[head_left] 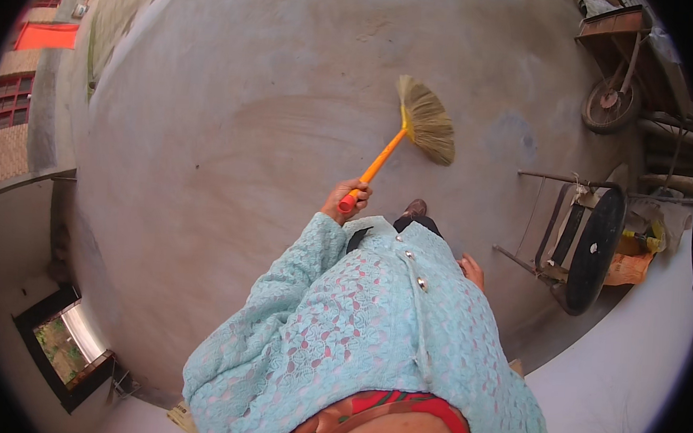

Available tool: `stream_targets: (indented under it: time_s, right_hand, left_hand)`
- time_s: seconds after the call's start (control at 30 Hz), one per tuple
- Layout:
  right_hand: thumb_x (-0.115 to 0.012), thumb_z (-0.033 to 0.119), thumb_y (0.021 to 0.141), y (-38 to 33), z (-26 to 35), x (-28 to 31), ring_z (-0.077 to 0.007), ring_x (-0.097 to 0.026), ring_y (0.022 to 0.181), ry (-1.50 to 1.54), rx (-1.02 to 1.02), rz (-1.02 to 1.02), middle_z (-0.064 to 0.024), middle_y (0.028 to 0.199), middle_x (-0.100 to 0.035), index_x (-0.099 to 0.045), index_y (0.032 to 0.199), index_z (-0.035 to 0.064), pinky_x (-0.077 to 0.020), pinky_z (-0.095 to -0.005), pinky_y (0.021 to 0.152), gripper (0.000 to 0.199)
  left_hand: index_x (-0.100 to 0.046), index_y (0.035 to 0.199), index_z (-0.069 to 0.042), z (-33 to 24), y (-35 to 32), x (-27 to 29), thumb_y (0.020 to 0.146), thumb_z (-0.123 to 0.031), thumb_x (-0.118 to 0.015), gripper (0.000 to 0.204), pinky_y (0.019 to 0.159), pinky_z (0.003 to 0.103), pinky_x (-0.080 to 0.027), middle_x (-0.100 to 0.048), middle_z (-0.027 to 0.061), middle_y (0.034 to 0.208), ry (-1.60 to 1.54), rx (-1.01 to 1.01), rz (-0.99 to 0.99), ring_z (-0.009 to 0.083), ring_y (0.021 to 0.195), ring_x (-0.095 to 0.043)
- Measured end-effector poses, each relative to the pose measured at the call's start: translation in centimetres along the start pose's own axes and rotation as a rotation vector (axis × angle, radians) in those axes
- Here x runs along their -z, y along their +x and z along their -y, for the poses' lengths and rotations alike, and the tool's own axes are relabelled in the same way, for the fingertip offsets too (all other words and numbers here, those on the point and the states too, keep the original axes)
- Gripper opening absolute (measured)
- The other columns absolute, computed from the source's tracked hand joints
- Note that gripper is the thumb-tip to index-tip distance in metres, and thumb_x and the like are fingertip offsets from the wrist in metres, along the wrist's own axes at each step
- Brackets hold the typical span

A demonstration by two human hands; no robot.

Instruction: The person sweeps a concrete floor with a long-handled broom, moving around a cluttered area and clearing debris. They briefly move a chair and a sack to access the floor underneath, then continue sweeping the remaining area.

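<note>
My left hand [349, 198] is wrapped round the orange handle of a broom [382, 157], close to its red end cap. The fan-shaped straw head [431, 125] points away from me, over the concrete floor; whether it touches the floor I cannot tell. My right hand [472, 272] hangs at my right side, partly hidden by my light blue lace jacket [332, 319]. Its visible fingers look loosely apart, with nothing seen in them. One brown shoe [416, 208] shows below the jacket's hem.
A dark folding chair or stool [597, 252] stands at the right by a white wall [631, 369], with an orange bag [629, 268] behind it. Farther off at the right is a rusty wheelbarrow [609, 106]. Grey concrete floor [232, 146] spreads ahead and left; a window [65, 342] is at the lower left.
</note>
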State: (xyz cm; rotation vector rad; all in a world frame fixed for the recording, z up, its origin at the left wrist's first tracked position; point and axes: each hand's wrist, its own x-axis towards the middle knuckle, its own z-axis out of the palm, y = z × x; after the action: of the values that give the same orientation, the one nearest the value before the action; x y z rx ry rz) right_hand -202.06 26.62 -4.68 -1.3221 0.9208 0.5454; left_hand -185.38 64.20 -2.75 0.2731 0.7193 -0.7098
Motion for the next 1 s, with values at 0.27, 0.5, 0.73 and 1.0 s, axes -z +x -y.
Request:
stream_targets:
  time_s: [0.27,0.5,0.73,1.0]
  right_hand:
    - [-0.05,0.021,0.083,1.7,3.0,1.2,-0.018,-0.056,0.079,-0.054,-0.071,0.127,-0.0149,0.092,-0.057,-0.04,0.12,-0.0019,-0.0453,-0.0269,0.071,0.046]
    - [-0.047,0.031,0.084,5.0,11.1,-2.0,-0.0207,-0.056,0.084,-0.153,-0.075,0.246,-0.014,0.094,-0.056,-0.04,0.122,0.0019,-0.0457,-0.029,0.073,0.049]
    - [-0.05,0.032,0.081,9.6,22.9,-11.8,-0.0191,-0.056,0.086,-0.412,0.128,0.377,-0.0122,0.093,-0.057,-0.042,0.121,0.0014,-0.0454,-0.027,0.073,0.05]
    - [-0.048,0.03,0.082,12.2,31.9,-21.3,-0.0176,-0.056,0.086,-0.599,0.144,0.369,-0.0116,0.093,-0.057,-0.037,0.124,0.001,-0.0459,-0.0265,0.072,0.052]
  left_hand:
    - [-0.039,0.089,-0.002,-3.8,-7.3,3.5,0.074,-0.004,-0.05,0.018,0.035,0.021,-0.038,-0.046,0.006,0.067,0.073,-0.398,-0.31,0.0076,0.045,-0.043]
    - [-0.038,0.084,-0.002,-6.3,-11.1,3.0,0.076,-0.002,-0.047,0.012,0.035,0.02,-0.038,-0.046,0.0067,0.068,0.018,-0.63,-0.401,0.0076,0.046,-0.043]
    - [-0.034,0.112,-0.003,-4.9,-16.3,-3.2,0.075,-0.002,-0.045,0.039,0.035,0.018,-0.039,-0.044,0.0058,0.071,0.131,-0.668,-0.276,0.0045,0.047,-0.043]
    - [-0.022,0.129,-0.007,-11.6,-10.4,-6.7,0.076,-0.003,-0.047,0.06,0.034,0.018,-0.039,-0.042,0.0024,0.068,0.037,-0.37,0.085,0.0039,0.044,-0.042]
